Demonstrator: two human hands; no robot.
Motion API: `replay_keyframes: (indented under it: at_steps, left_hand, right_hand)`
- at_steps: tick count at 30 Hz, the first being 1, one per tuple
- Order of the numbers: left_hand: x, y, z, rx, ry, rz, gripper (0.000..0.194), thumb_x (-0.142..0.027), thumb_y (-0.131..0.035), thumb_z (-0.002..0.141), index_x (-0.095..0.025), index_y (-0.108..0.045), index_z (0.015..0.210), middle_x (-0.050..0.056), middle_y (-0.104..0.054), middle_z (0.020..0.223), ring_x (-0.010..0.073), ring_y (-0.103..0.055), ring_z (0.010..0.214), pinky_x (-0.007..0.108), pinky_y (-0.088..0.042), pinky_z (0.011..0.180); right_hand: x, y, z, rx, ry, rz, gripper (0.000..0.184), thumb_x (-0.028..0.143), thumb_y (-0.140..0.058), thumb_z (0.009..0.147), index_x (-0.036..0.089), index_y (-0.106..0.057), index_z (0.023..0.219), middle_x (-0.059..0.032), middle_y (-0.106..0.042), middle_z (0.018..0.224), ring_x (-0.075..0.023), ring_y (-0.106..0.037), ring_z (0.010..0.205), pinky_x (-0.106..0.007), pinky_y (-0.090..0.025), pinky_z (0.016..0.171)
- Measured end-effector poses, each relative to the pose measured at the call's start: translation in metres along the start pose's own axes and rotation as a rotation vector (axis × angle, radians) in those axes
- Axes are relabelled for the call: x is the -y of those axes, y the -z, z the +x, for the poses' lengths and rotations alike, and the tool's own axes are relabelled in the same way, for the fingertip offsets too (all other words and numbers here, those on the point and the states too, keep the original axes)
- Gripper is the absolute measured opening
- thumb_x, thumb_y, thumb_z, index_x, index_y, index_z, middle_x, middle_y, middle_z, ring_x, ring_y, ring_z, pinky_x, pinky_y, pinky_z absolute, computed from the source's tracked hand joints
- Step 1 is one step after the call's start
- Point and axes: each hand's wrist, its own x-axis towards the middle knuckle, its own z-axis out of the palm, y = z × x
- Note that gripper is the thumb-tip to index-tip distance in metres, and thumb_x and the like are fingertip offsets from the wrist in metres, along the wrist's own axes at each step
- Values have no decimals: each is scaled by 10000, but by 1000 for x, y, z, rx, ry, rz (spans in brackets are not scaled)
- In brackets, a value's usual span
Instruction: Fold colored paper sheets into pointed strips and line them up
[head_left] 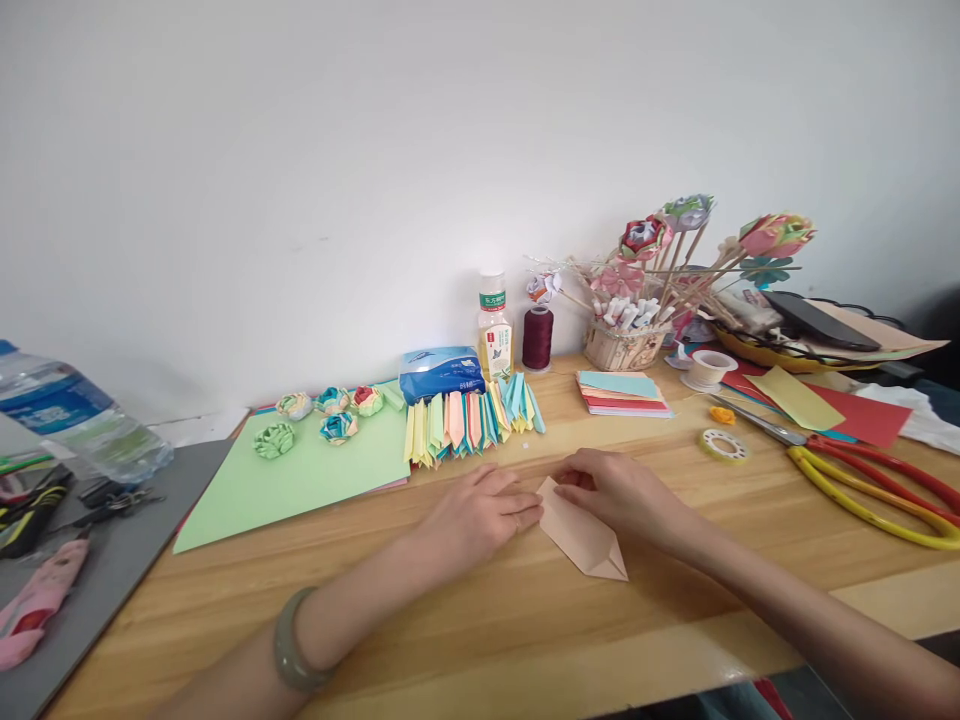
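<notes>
A pale pink piece of paper [581, 535] lies on the wooden table in front of me, its near end and far corner folded to points. My right hand [611, 487] bends over its far right edge, thumb and fingers closed on the paper near the far corner. On the other side, my left hand [484, 512] rests with fingers stretched out and a little apart, the tips touching the paper's left edge. A row of folded coloured paper pieces [469, 425] stands just beyond my left hand.
Folded paper flowers [339, 427] sit on green sheets [300, 495] at left. Behind stand a tissue pack [441, 373], bottle [496, 335] and thread spool [538, 338]. Cut paper [624, 393], tape roll [724, 445] and large scissors [825, 450] lie right. Tools cover a grey mat [142, 540].
</notes>
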Motion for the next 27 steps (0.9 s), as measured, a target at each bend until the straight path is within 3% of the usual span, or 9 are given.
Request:
replay_keyframes:
  at_steps: [3, 7, 15, 21, 27]
  left_hand:
    - [5, -1, -2, 8, -15, -5, 300, -159, -425, 947, -224, -555, 1209, -2, -614, 1213, 215, -474, 1176, 424, -380, 987]
    - [4, 3, -1, 6, -22, 18, 280, -174, -413, 956, -221, -576, 1179, 13, -589, 1245, 224, -469, 1182, 480, -332, 1034]
    - [5, 6, 1, 65, -39, -14, 380, -80, -398, 921, -216, -507, 1259, 26, -520, 1321, 262, -337, 1301, 530, -259, 1078]
    - [10, 7, 0, 131, -59, -114, 449, -35, -394, 890, -187, -458, 1307, 12, -469, 1377, 263, -176, 1384, 550, -179, 1107]
    - [11, 8, 1, 183, -37, -183, 473, -13, -374, 884, -194, -445, 1316, 4, -475, 1369, 238, -163, 1391, 544, -189, 1104]
  right_hand:
    - [0, -6, 6, 23, 18, 27, 159, 192, -522, 796, 189, -682, 797, -17, -688, 722, -149, -618, 629, -231, -427, 530]
    - [4, -10, -2, -15, 69, 2, 192, 154, -485, 824, 181, -675, 814, -45, -677, 791, -170, -615, 711, -263, -442, 611]
    - [-4, -13, -19, -101, 473, -275, 214, 140, -446, 905, 164, -650, 965, -79, -627, 850, -200, -571, 770, -304, -445, 643]
    - [-7, -9, -15, -87, 582, -287, 267, 109, -378, 926, 142, -643, 919, -85, -617, 857, -190, -555, 768, -303, -456, 655]
    - [-12, -9, -10, -85, 668, -240, 284, 144, -363, 948, 126, -645, 933, -89, -614, 835, -185, -541, 756, -300, -450, 643]
